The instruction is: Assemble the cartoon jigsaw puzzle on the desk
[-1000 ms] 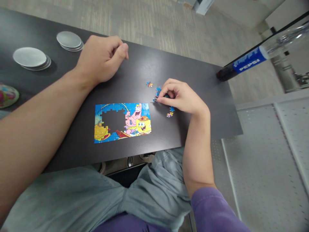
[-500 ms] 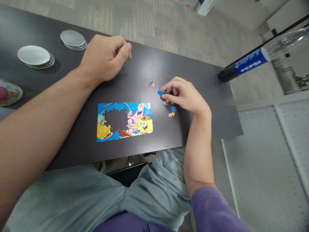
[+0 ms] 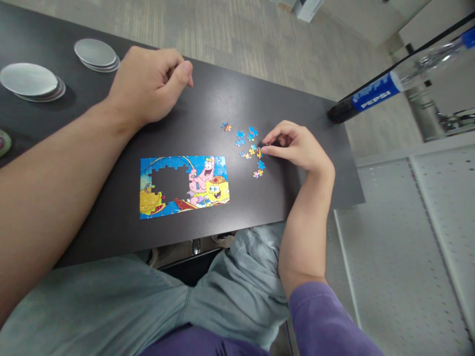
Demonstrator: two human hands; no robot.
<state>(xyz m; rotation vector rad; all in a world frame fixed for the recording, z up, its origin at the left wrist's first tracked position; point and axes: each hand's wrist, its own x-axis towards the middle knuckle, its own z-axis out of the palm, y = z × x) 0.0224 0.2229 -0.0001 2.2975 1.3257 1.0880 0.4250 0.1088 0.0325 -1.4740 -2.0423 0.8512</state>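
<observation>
On the dark table lies a partly assembled jigsaw puzzle (image 3: 217, 190) with cartoon characters, its frame built around a hole in the middle-left. Several loose puzzle pieces (image 3: 241, 134), mostly blue and yellow, are scattered right of it. My right hand (image 3: 297, 146) is at the right edge of these pieces, thumb and forefinger pinched on a small puzzle piece that is mostly hidden by the fingertips. Curled into a loose fist, my left hand (image 3: 154, 81) rests on the table above the puzzle, with nothing visible in it.
Two stacks of round silver discs, a nearer one (image 3: 29, 79) and a farther one (image 3: 95, 52), lie at the left. A Pepsi bottle (image 3: 376, 96) stands at the far right table corner. Part of a colourful round object (image 3: 4, 142) shows at the left edge.
My right hand has drawn back to the right, uncovering blue and yellow pieces that its fingers were over. My left hand stays in its fist. The whole view has shifted slightly.
</observation>
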